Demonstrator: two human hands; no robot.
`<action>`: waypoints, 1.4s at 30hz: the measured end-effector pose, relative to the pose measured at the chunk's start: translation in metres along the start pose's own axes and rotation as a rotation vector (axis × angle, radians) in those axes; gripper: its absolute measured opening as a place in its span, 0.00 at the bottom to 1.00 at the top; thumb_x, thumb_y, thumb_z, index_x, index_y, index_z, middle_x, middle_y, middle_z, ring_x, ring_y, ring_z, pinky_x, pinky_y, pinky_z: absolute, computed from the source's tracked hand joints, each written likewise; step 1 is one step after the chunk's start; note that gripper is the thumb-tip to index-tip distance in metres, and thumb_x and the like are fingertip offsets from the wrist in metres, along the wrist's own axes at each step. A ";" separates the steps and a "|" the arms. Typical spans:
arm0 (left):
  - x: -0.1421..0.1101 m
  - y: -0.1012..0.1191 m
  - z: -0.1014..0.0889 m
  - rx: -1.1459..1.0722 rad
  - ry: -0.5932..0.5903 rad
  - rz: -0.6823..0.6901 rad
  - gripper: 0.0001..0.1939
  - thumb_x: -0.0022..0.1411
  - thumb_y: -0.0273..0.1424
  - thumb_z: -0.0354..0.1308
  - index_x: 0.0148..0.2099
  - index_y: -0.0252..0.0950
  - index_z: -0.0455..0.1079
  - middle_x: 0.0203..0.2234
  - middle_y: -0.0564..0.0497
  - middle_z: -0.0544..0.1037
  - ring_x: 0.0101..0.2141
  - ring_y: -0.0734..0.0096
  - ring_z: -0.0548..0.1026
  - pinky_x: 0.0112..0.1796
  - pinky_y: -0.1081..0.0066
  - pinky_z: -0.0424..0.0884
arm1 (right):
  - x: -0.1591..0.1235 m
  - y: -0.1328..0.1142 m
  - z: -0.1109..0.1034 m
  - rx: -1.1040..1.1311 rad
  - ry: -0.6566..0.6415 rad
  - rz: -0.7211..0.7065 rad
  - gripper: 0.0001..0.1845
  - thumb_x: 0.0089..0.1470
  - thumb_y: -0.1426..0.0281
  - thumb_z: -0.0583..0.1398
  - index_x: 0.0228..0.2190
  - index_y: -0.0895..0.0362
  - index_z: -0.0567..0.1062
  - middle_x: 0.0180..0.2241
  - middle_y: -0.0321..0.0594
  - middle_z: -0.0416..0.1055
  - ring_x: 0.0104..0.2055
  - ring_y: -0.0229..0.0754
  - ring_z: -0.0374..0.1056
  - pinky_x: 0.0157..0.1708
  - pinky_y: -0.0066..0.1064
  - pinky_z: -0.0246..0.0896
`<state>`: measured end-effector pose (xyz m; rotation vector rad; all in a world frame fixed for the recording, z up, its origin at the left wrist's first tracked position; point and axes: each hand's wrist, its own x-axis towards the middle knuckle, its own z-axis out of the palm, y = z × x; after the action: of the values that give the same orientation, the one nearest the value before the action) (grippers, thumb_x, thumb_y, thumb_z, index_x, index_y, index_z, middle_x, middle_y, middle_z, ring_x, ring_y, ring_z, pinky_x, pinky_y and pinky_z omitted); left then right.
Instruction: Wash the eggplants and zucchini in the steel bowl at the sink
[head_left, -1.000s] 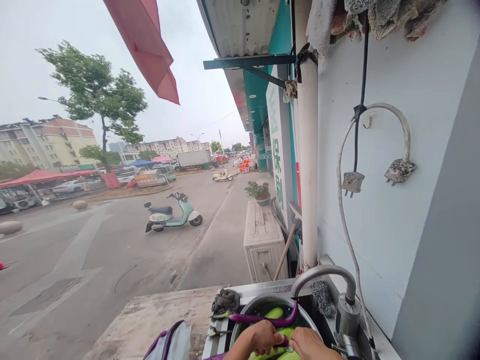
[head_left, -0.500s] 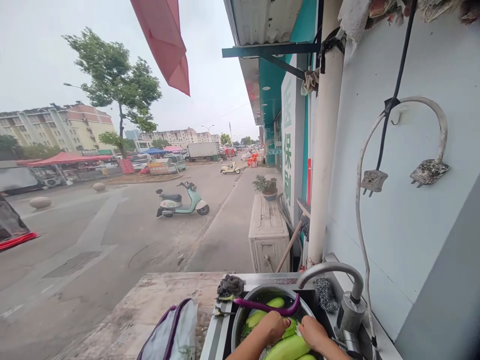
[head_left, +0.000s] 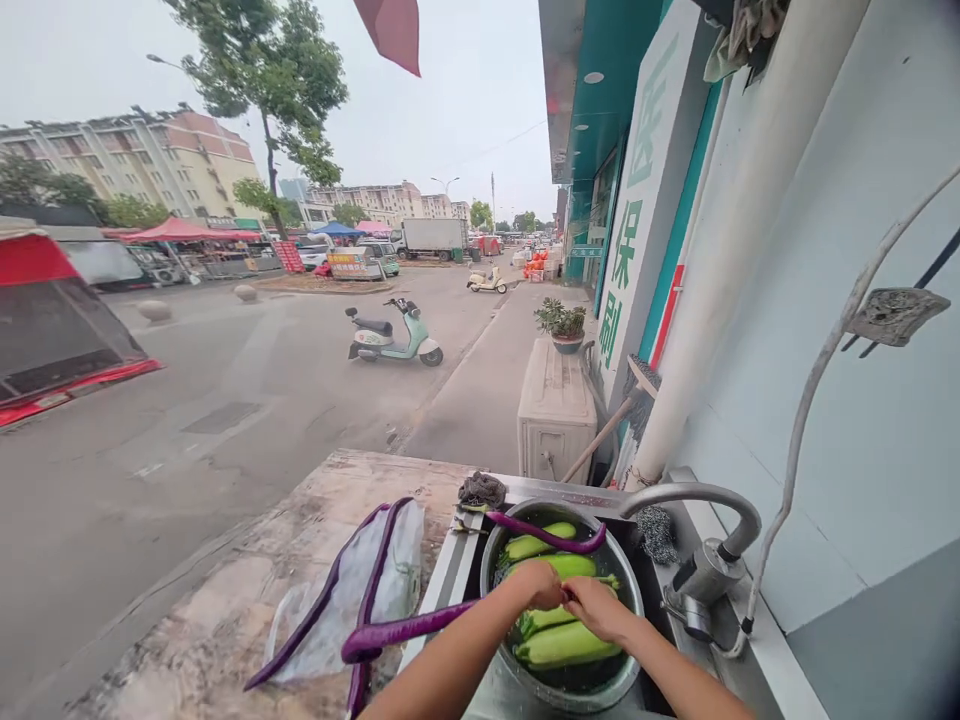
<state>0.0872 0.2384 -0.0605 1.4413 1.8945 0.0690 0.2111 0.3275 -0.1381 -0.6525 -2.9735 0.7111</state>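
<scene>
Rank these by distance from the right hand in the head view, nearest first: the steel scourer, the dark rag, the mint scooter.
1. Steel scourer: just beyond the right hand, under the tap at the sink's back edge.
2. Dark rag: across the bowl, on the sink's far-left corner.
3. Mint scooter: parked out on the road, far left.

Street-side wash spot, bkgd only.

Mint scooter (head_left: 394, 340) parked on road, well apart from counter; white truck (head_left: 433, 236) far back, tree (head_left: 262, 70) & apt blocks (head_left: 157, 160) at left. AC unit (head_left: 556, 410) on pavement w/ potted plant (head_left: 561, 322) on top; broom (head_left: 622, 410) leans just beside white pipe (head_left: 739, 230). Green-char sign (head_left: 637, 210) on wall. Curved tap (head_left: 701, 500), steel scourer (head_left: 658, 532) below it, dark rag (head_left: 481, 490) at sink edge, clear bag w/ purple trim (head_left: 360, 590) on stone counter (head_left: 225, 620).
</scene>
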 end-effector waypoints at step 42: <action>0.061 -0.089 -0.042 -0.701 0.923 -0.394 0.21 0.72 0.43 0.45 0.51 0.35 0.71 0.42 0.41 0.80 0.47 0.58 0.77 0.49 0.61 0.71 | -0.050 0.006 0.005 0.149 0.123 0.278 0.17 0.63 0.67 0.50 0.41 0.59 0.77 0.41 0.48 0.75 0.43 0.48 0.73 0.43 0.38 0.68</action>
<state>-0.0154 0.2732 -0.1020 0.5379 2.4403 1.2474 0.2582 0.3099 -0.1413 -1.0680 -2.7148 0.8621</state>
